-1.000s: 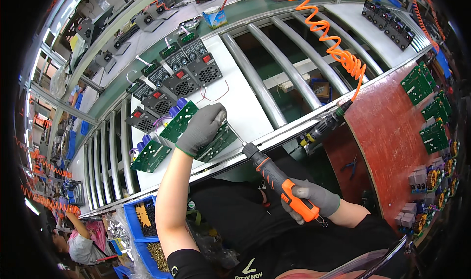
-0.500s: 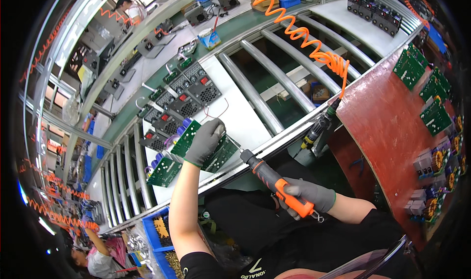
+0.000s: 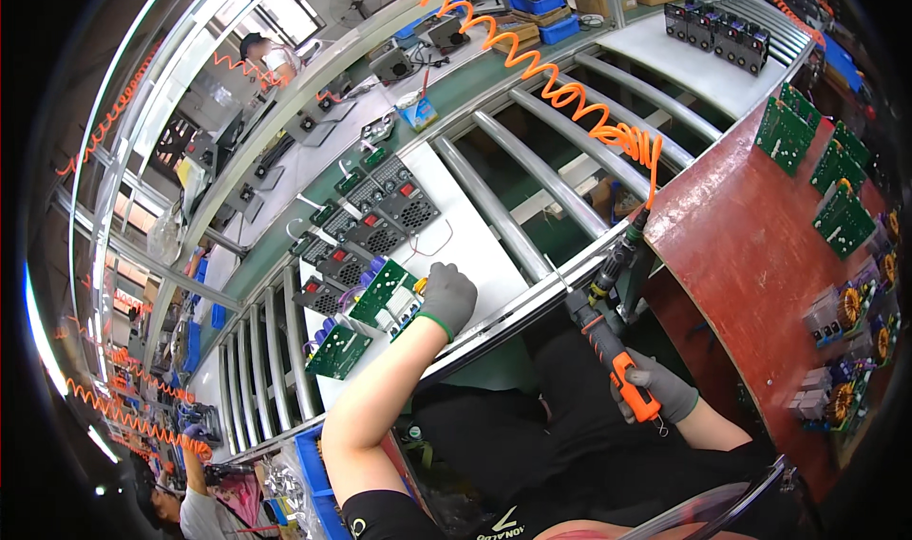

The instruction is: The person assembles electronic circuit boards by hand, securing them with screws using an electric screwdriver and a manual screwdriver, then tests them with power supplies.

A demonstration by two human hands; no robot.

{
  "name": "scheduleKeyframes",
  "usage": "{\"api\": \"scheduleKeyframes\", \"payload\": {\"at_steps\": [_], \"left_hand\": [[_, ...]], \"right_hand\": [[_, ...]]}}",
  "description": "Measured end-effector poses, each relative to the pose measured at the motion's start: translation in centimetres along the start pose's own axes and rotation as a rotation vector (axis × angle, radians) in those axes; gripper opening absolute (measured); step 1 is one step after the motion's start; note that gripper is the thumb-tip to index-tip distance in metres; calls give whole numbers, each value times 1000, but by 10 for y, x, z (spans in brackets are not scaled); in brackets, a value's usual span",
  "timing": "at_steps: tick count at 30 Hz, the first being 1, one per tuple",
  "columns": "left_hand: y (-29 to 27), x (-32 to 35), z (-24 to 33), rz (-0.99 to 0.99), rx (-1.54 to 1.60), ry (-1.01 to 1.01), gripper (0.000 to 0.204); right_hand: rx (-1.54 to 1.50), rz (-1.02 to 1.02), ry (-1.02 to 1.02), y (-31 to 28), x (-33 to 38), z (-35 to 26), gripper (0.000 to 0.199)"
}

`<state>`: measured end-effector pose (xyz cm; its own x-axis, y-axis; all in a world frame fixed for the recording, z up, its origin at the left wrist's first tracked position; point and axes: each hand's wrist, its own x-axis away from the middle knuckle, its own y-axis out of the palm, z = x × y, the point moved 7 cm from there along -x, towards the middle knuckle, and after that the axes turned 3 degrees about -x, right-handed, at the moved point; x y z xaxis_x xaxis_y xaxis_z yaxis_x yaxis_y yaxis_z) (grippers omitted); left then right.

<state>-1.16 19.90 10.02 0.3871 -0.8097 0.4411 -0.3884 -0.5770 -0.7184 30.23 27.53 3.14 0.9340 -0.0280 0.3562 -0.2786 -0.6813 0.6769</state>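
Fingers (image 3: 429, 304) of left hand (image 3: 446, 298) touching green circuit board (image 3: 380, 293).

Single head view — fisheye, looking steeply down from above at white bench (image 3: 475, 246), close range, edges bending.

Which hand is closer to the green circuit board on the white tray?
Left. The left hand in a grey glove rests on the green circuit board. The right hand is off the white tray, down by the person's lap, gripping an orange electric screwdriver.
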Motion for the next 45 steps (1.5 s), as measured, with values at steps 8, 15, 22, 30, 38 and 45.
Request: {"api": "scheduleKeyframes", "payload": {"at_steps": [8, 15, 22, 30, 38, 45], "left_hand": [[-15, 76, -82, 661, 943, -265, 29], [72, 20, -61, 1378, 1536, -507, 32], [120, -26, -63, 1411, 1387, -624, 34], [135, 13, 0, 1102, 1498, -916, 68], [33, 62, 202, 687, 3113, 106, 64], [16, 55, 234, 375, 3396, 157, 55]], "right_hand": [[-16, -7, 1, -1, 4, 3, 67], [25, 21, 10, 3, 8, 5, 66], [64, 28, 37, 9, 18, 10, 68], [144, -46, 79, 23, -7, 19, 64], [1660, 188, -452, 102, -1, -75, 55], [2128, 1058, -578, 54, 56, -240, 20]]}}
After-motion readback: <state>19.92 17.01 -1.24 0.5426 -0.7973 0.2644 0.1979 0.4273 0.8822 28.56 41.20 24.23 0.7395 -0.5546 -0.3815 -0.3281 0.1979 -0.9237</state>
